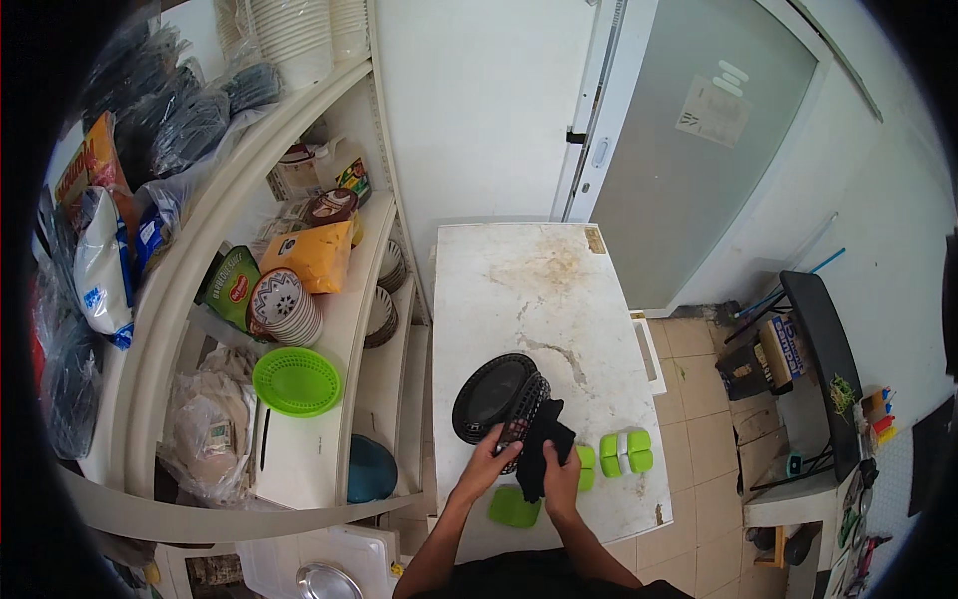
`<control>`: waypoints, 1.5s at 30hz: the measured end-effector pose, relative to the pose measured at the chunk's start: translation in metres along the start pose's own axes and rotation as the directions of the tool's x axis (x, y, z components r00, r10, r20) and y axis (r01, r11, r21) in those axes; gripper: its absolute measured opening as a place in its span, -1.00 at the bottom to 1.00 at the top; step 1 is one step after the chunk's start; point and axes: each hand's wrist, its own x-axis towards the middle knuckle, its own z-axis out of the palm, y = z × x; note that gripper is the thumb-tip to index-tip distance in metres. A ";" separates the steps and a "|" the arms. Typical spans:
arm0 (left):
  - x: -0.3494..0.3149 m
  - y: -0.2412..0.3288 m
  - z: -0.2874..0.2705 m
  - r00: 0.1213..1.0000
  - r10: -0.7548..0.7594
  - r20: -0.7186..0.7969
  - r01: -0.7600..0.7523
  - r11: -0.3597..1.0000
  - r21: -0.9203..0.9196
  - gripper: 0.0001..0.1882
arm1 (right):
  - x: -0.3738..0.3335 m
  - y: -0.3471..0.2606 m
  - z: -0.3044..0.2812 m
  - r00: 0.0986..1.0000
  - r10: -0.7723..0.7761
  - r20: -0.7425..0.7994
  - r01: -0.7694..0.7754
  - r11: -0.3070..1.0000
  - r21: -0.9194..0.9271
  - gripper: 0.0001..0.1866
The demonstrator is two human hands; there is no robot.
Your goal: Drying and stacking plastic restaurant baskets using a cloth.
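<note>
Black cloth (545, 449), one piece, is pinched in the right hand (562, 477), while the left hand (484, 466) grips the lower edge of one tilted black basket (527, 405); both forearms reach inward from the lower edge of view. One oval black basket (491, 399) lies just beside it on the white desk (519, 280). Near the hands sit several green containers (640, 449), their exact count unclear, and one flat green piece (514, 507). Leftward, the shelf (304, 454) holds one bright green basket (296, 381) and two printed packets, one green (233, 288), one orange (309, 257).
</note>
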 end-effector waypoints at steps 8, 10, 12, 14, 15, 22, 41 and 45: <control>-0.037 0.009 0.035 0.991 -0.133 0.016 0.132 0.948 -0.290 -0.42 | -0.011 -0.094 0.007 0.789 -0.485 0.378 0.578 0.374 -0.725 -0.28; -0.051 0.017 0.042 0.999 -0.015 0.044 0.029 0.939 -0.344 -0.46 | 0.009 -0.091 0.005 0.776 -0.513 0.367 0.601 0.426 -0.677 -0.28; -0.051 0.017 0.035 1.000 -0.014 -0.007 0.010 0.901 -0.435 -0.48 | 0.003 -0.087 0.007 0.757 -0.542 0.365 0.634 0.473 -0.612 -0.28; -0.050 0.015 0.022 0.998 -0.018 -0.063 -0.018 0.852 -0.523 -0.50 | -0.028 -0.081 0.013 0.454 -0.400 0.796 0.880 0.341 -0.331 -0.18; -0.051 0.014 0.015 0.997 0.001 -0.075 -0.045 0.803 -0.594 -0.50 | -0.027 -0.082 0.014 0.452 -0.406 0.794 0.882 0.337 -0.330 -0.18; -0.081 0.033 0.019 0.988 0.054 -0.144 -0.087 0.968 -0.236 -0.57 | 0.007 -0.099 0.033 0.668 -0.598 0.443 0.744 0.550 -0.379 -0.29; -0.064 0.086 0.032 0.922 0.030 -0.386 -0.097 0.983 -0.156 -0.38 | -0.078 -0.050 0.040 0.364 -0.537 0.761 0.915 0.358 -0.185 -0.35; -0.070 0.033 0.015 0.787 0.577 -0.219 -0.342 0.702 0.625 -0.43 | -0.060 -0.115 0.060 0.388 -0.510 0.768 0.920 0.263 -0.290 -0.39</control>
